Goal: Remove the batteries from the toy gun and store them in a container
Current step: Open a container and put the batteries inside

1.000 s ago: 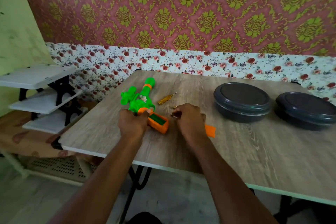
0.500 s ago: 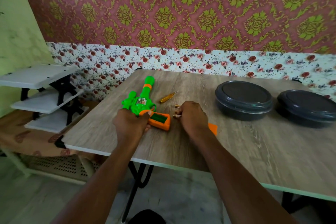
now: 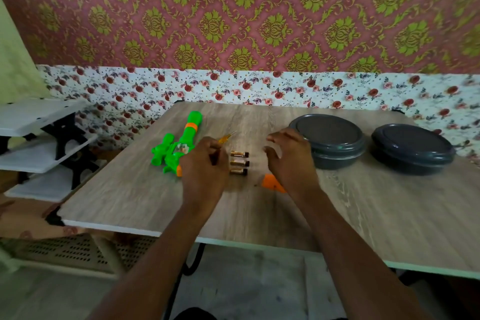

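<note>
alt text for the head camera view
Three batteries lie in a row on a wooden table between a person's left hand and open right hand. A green toy gun lies left; two lidded dark containers stand right.

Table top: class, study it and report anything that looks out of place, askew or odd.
Three batteries lie loose in a row on the table, between the left hand and right hand, outside both lidded containers. An orange cover lies detached from the toy gun, partly hidden by the right hand. Nothing looks spilled or broken.
</note>
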`<state>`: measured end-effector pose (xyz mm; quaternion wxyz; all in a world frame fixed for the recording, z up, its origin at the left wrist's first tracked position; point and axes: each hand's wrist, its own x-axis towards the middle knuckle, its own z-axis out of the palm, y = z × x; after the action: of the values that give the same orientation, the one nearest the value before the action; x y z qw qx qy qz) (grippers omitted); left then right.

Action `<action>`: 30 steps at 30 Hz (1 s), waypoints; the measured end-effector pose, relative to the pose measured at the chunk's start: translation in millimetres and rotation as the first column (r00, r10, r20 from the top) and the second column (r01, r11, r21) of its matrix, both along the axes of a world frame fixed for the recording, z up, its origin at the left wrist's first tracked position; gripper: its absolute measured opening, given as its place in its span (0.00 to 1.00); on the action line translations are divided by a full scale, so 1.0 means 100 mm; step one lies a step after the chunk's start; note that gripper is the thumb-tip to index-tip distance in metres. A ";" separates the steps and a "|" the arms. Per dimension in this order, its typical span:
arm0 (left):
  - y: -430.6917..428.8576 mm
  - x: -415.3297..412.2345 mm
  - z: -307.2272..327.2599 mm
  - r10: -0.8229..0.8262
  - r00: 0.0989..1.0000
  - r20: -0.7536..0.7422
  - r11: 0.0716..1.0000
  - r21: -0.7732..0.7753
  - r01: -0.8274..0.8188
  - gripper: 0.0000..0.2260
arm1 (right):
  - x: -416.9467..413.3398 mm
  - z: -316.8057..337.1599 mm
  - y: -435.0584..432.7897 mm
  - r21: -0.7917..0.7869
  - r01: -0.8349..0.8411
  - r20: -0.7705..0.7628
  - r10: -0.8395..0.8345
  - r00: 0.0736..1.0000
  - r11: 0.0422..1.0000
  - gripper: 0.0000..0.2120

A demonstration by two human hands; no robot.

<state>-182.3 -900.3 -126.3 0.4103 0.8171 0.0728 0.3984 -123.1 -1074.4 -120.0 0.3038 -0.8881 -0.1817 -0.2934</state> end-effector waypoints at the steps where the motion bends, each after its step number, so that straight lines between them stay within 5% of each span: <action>1: -0.11 0.08 0.02 -0.041 0.999 0.002 0.999 0.008 0.041 0.03 | 0.04 0.00 -0.11 -0.002 0.038 0.078 -0.038 0.996 0.999 0.13; 4: -0.40 0.32 0.02 -0.192 0.981 -0.005 0.981 0.003 0.192 0.06 | 0.14 0.00 -0.43 -0.093 0.184 0.213 -0.161 0.964 0.979 0.15; 11: -0.88 0.85 0.11 -0.337 0.932 -0.131 0.936 0.059 0.347 0.13 | 0.30 -0.14 -0.92 -0.314 0.227 -0.034 -0.250 0.968 0.922 0.21; 16: -0.92 1.07 0.10 -0.378 0.908 -0.179 0.919 0.043 0.391 0.14 | 0.31 -0.15 -0.91 -0.313 0.255 0.033 -0.258 0.966 0.915 0.21; 23: -0.80 1.06 0.02 -0.422 0.905 -0.044 0.872 -0.294 0.392 0.10 | 0.26 -0.16 -0.86 -0.181 0.296 0.301 -0.234 0.925 0.938 0.28; 30: -0.82 0.93 0.02 -0.493 0.870 0.028 0.673 -0.621 0.401 0.26 | 0.26 -0.16 -0.78 -0.003 0.203 0.436 -0.182 0.881 0.979 0.20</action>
<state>-89.4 -982.2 -123.8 0.7295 0.6592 0.0234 0.1811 -97.0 -1152.2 -136.4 0.2036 -0.8212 -0.1627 -0.5077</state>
